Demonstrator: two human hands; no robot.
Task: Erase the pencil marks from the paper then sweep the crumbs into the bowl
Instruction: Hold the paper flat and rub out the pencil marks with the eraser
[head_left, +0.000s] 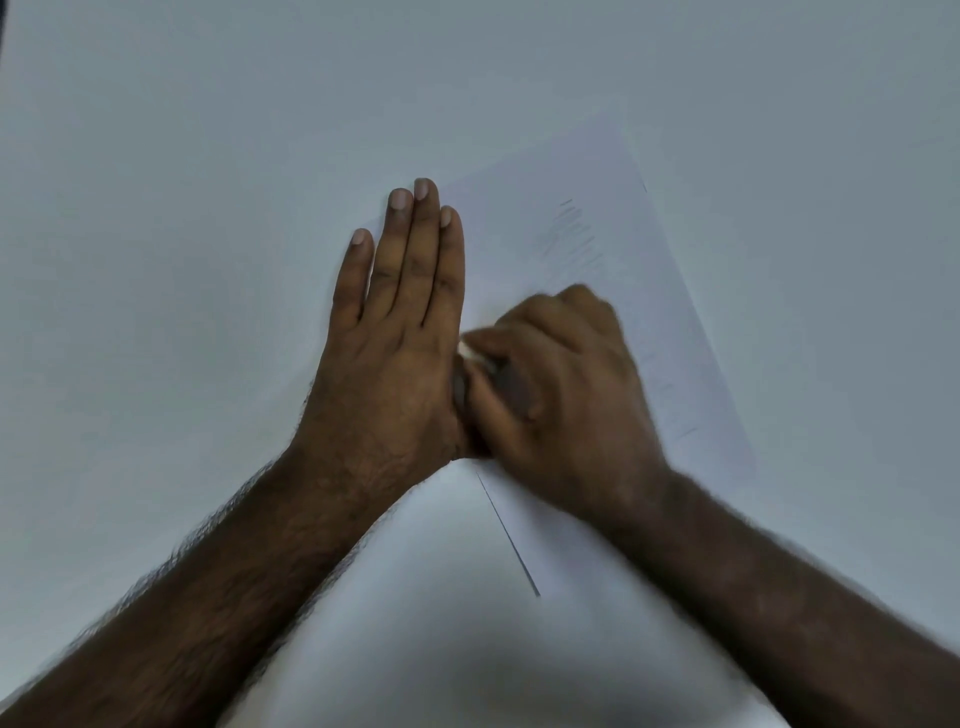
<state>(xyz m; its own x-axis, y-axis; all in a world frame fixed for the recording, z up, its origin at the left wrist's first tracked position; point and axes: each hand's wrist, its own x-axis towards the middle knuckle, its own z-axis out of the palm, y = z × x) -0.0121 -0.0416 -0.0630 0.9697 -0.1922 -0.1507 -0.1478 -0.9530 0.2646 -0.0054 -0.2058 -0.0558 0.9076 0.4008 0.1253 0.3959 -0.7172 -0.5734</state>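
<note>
Head view: paper (613, 218) lies skewed on the worktop (182, 130), pencil marks (571, 234) left near its far end. Left hand (395, 332) flat, fingers straight, pinning the sheet's left edge. Right hand (556, 374), blurred, grip curled tight on a small white eraser (470, 351). Sheet is thin, light, will slide or crease; pin close to the rub zone. Bowl not visible.

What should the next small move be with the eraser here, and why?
Probably carry the right hand up the paper to the pencil marks and rub there. Grey strokes remain beyond its knuckles, while a small white eraser sits pinched at its fingertips lower down. The left hand lies flat on the sheet's edge, steadying it. No bowl is in view.
</note>
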